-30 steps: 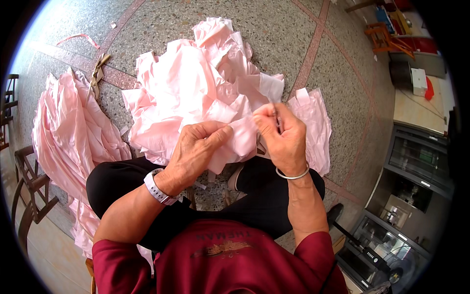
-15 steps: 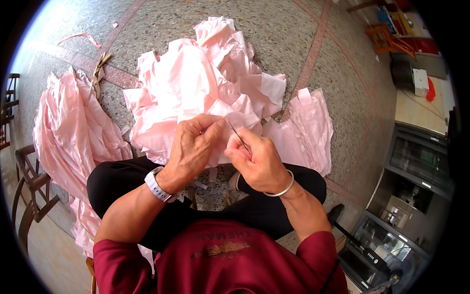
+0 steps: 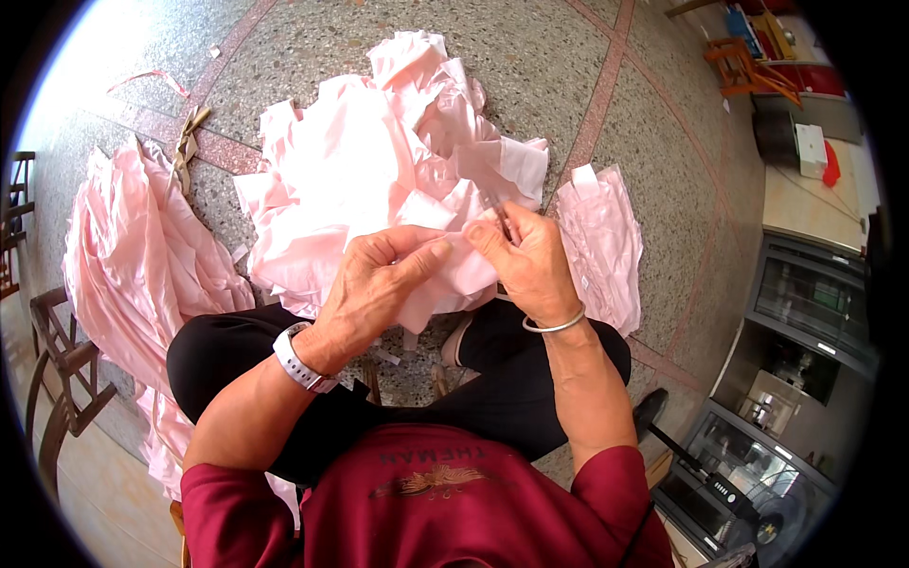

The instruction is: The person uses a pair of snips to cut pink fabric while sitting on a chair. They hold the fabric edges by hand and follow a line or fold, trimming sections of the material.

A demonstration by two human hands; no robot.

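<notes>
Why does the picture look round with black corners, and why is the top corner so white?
In the head view, the fisheye lens squeezes everything into a circle, so the corners stay black and the floor lines bend near the rim. The upper left floor is washed out by bright glare. The left hand, right hand and pink cloth in the middle look sharp and evenly lit.

Pink cloth pieces (image 3: 379, 161) heaped up, thin and matt, creased all over; the terrazzo floor (image 3: 568, 85) reads speckled stone, smooth with a dull sheen. White plastic wristwatch (image 3: 298, 360) looks matt; slim bangle (image 3: 554, 326) glints like metal; wooden chair (image 3: 57, 379) shows dark and worn.
</notes>
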